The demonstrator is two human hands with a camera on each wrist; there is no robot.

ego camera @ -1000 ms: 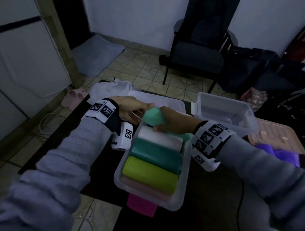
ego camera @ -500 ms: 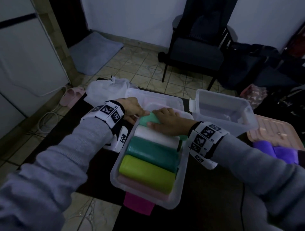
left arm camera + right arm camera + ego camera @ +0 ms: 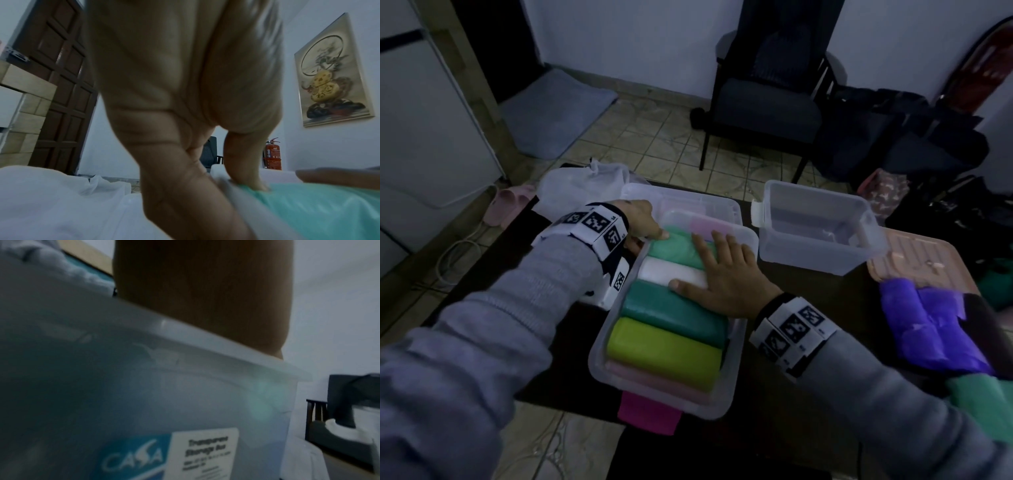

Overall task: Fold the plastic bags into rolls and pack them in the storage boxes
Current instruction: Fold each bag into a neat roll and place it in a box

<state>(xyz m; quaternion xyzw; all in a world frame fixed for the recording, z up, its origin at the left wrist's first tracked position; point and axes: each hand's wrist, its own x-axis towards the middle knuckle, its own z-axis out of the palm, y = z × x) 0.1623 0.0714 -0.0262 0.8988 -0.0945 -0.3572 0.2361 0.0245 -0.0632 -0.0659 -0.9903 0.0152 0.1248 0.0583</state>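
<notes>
1. The near storage box [image 3: 729,394] sits on the dark table [image 3: 808,428]. It is clear plastic and is almost full of rolled bags lying side by side.
2. From the near end there is a pale pink roll [image 3: 654,380], a yellow-green roll [image 3: 664,353], a dark teal roll [image 3: 671,308], a white roll [image 3: 664,270] and a mint green roll [image 3: 674,248].
3. The mint green roll is at the far end of the box. It looks like the newest one being pushed into place.
4. The right hand [image 3: 726,277] lies flat on top of the rolls. Its fingers are straight and spread, so this grip is apart and only pressing down.
5. The left hand [image 3: 642,222] is at the far left corner of the box. One fingertip [image 3: 255,183] pushes down on the mint green roll just inside the rim. It is not wrapped round anything that I can see.
6. The rolls look soft, light and squashy. The plastic looks smooth, so it may be slippery and a roll may spring open if let go.
7. I think it is best to hold a roll round its middle, with the loose edge tucked under, then press it flat.
8. A second storage box [image 3: 822,253] stands just to the right and has no rolls in it.
9. Purple bags [image 3: 928,329] wait at the right, not yet rolled. A bright pink bag [image 3: 650,411] sticks out from under the near box.
</notes>
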